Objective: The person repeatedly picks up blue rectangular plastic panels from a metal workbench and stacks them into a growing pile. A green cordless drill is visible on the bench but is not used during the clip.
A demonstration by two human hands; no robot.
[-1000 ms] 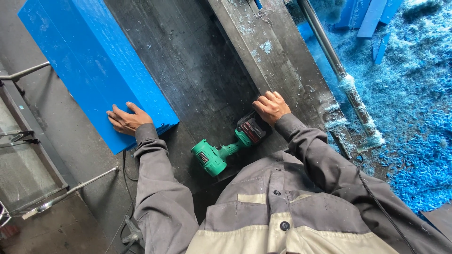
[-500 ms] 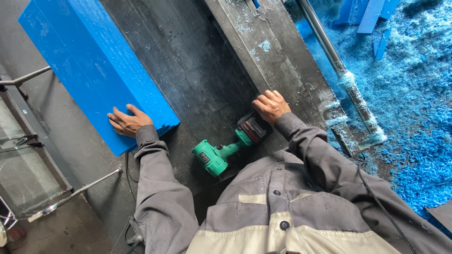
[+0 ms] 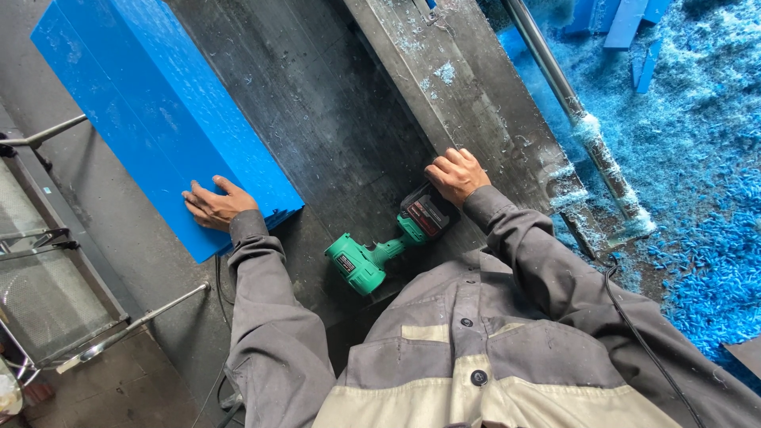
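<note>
A long blue plastic slab (image 3: 151, 111) lies slanted along the left side of a dark metal table (image 3: 317, 119). My left hand (image 3: 212, 204) lies flat on the slab's near end, fingers spread. A green cordless drill (image 3: 380, 246) lies on its side on the table in front of me, battery end toward my right. My right hand (image 3: 456, 174) rests with curled fingers on the table beside the drill's black battery pack, touching or nearly touching it. Grey sleeves cover both arms.
A raised grey metal rail (image 3: 452, 87) dusted with chips runs diagonally at right, with a steel rod (image 3: 571, 111) beyond it. Blue plastic shavings (image 3: 697, 158) cover the right side. A metal frame with mesh (image 3: 47, 301) stands at lower left. A black cable (image 3: 634, 317) crosses my right sleeve.
Nothing has visibly changed apart from a slight shift of the camera; both hands stay in place.
</note>
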